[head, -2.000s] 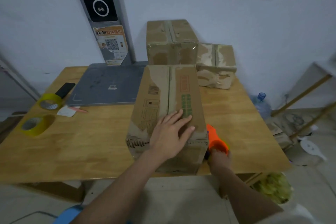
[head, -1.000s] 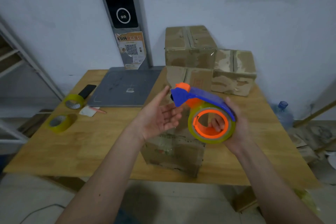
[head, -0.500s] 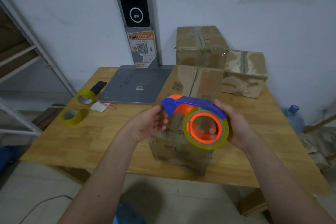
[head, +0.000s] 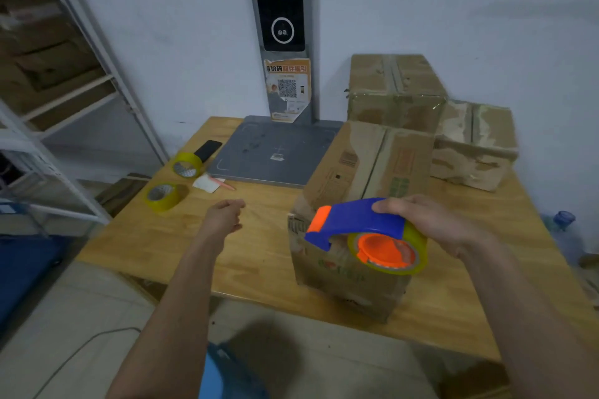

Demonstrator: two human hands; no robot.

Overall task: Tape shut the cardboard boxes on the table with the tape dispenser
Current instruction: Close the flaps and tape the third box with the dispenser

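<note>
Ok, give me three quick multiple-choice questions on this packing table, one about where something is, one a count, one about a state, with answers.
1. Where is the black phone?
A. at the table's left, beside a tape roll
B. on a box
C. on the floor

2. How many loose yellow tape rolls lie on the table?
A. one
B. two
C. four

3. What is the right hand doing?
A. resting flat
B. gripping the tape dispenser
C. holding a pen

Answers: 1 A, the black phone lies by a yellow tape roll. 2 B, a second roll sits nearer. 3 B, the right hand grips the tape dispenser over the nearest box.

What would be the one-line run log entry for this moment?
right hand: grips tape dispenser above nearest box | left hand: loosely curled, apart | seam: untaped
</note>
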